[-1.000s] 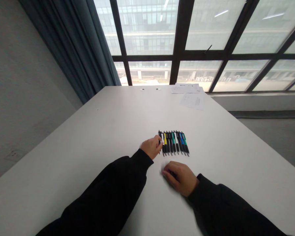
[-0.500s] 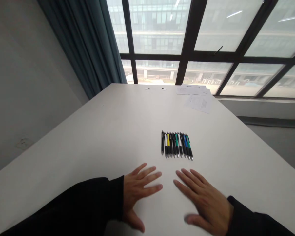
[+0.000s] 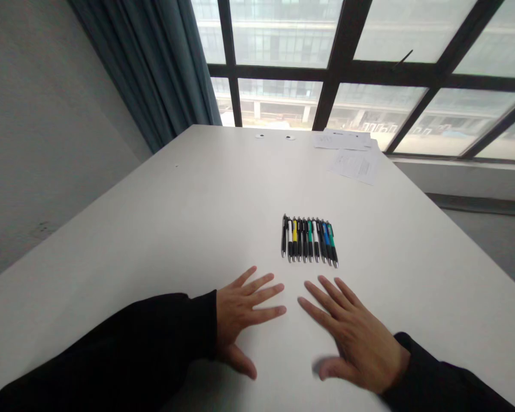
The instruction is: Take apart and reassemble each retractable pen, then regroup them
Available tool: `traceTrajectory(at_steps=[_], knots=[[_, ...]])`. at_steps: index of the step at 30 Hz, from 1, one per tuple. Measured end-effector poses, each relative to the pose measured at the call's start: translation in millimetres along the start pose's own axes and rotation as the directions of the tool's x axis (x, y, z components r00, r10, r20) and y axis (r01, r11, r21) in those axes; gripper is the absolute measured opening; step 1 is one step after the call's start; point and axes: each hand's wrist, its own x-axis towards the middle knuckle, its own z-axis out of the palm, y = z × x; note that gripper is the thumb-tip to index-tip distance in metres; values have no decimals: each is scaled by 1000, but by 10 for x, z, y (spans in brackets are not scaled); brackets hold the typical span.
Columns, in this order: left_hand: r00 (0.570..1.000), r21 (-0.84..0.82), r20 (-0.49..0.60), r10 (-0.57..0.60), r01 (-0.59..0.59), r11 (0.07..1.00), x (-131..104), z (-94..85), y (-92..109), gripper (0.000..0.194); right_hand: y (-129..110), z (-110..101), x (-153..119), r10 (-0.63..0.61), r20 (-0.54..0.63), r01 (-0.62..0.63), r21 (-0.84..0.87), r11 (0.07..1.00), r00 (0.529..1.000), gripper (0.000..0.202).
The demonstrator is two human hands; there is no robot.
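Several click pens lie side by side in a row on the white table (image 3: 223,212), tips toward me. Among them are a yellow pen (image 3: 294,234), a blue pen (image 3: 326,237) and a green pen (image 3: 332,243) at the right end; a black pen (image 3: 284,237) forms the left end. My left hand (image 3: 246,312) is palm down with fingers spread, to the left of and nearer than the row. Just in front of the pens, my right hand (image 3: 347,329) also has its fingers apart, palm down. Neither hand holds or touches a pen.
Printed papers (image 3: 352,163) lie at the table's far right corner. Two small round fittings (image 3: 290,137) sit along the far edge. Beyond are a dark-framed window (image 3: 283,72) and a blue curtain (image 3: 154,68); a grey wall (image 3: 47,114) borders the left.
The view has tipped down slightly, so table, pens and hands appear higher. My right hand's fingers have spread a little wider. The pens keep their arrangement.
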Motion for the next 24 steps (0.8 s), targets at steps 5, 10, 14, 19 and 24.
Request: traceTrajectory(at_steps=[5, 10, 14, 19, 24], knots=[[1000, 64, 4, 19, -19, 998, -3, -1, -15, 108, 4, -2, -3, 9, 57, -6, -47, 999, 998, 99], [1000, 93, 20, 14, -15, 996, -5, 6, -13, 109, 4, -6, 7, 9, 38, -7, -47, 999, 999, 99], [1000, 98, 23, 11, -13, 995, -4, 6, -11, 108, -3, -13, 14, 0, 12, 0, -35, 999, 1000, 99], [1000, 108, 22, 13, -15, 994, 0, -3, -2, 107, -7, -18, 16, 1, 11, 0, -30, 1000, 1000, 98], [1000, 108, 26, 12, -14, 994, 0, -5, -3, 107, -13, -23, 10, 10, 44, -8, -36, 999, 999, 98]])
